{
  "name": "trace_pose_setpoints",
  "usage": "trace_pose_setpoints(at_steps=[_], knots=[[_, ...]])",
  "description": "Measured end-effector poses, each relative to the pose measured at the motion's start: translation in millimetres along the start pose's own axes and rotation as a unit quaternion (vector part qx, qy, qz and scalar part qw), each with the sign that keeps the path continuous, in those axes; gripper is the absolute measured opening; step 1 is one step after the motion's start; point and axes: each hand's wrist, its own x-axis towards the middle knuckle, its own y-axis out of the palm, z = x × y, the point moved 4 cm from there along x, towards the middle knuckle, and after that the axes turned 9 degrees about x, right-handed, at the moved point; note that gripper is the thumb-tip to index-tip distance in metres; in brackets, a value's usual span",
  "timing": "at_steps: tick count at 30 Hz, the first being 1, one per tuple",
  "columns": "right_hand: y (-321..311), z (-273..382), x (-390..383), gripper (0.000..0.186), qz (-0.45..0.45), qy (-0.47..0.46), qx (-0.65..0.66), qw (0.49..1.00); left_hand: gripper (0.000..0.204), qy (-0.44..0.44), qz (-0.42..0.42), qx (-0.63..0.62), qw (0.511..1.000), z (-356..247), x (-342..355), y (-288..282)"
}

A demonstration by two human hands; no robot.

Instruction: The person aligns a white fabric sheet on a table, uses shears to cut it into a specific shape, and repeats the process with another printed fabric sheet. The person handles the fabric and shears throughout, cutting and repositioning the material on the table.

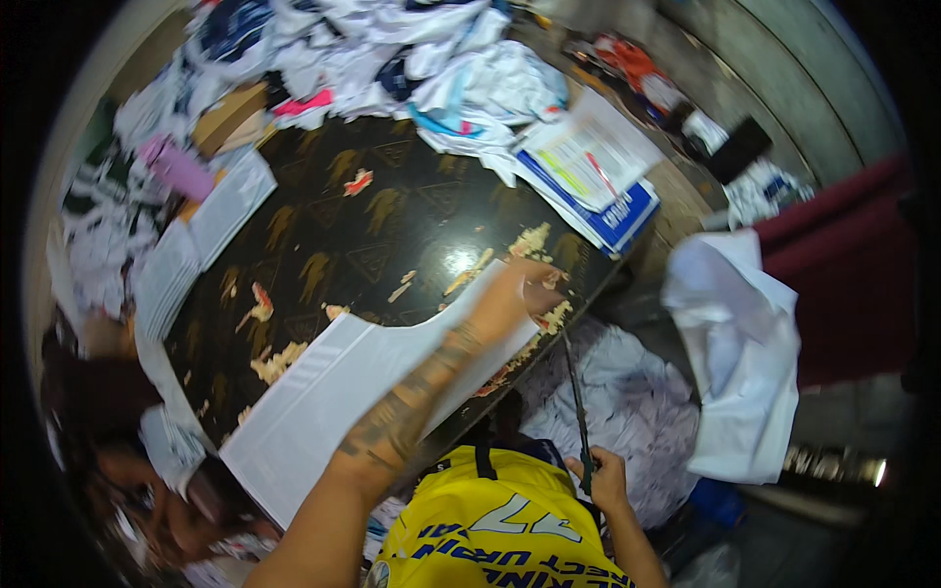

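A white cut fabric panel [338, 377] with a curved edge lies across the near part of the dark table. My left hand [534, 286], at the end of a tattooed forearm, is at the panel's right end, fingers curled at its edge and somewhat blurred. My right hand [606, 474] is low beside my yellow shirt, closed around a long, thin, dark rod-like tool [576, 397]. The tool points up toward the table edge by my left hand; its exact kind is unclear.
The dark table [392, 225] has peeling patches. White garments [392, 59] heap at the back; stacked white pieces [172, 279] and a purple bottle [176, 167] are left. Papers [598, 162] lie back right. White cloth [735, 363] hangs right. Another person [176, 500] is lower left.
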Motion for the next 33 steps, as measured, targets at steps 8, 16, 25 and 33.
trace_pose_setpoints(at_steps=[8, 16, 25, 33], knots=[[83.5, 38.4, -15.9, 0.054, -0.006, 0.077, 0.168, 0.983, 0.046, -0.013, -0.014, 0.257, 0.966, 147.1, 5.8, -15.9], [114.7, 34.5, -70.7, 0.022, 0.083, 0.128, 0.276, 0.949, 0.019, -0.066, 0.092, 0.203, 0.973, 46.0, -144.3, -1.8], [170.5, 4.5, -54.1, 0.044, 0.095, 0.127, 0.167, 0.973, 0.011, -0.086, 0.049, 0.116, 0.988, 68.1, -173.7, 4.3], [180.4, 35.3, -4.3, 0.048, 0.067, 0.077, 0.194, 0.976, 0.037, -0.032, 0.047, 0.266, 0.962, 90.2, -171.7, -33.1]])
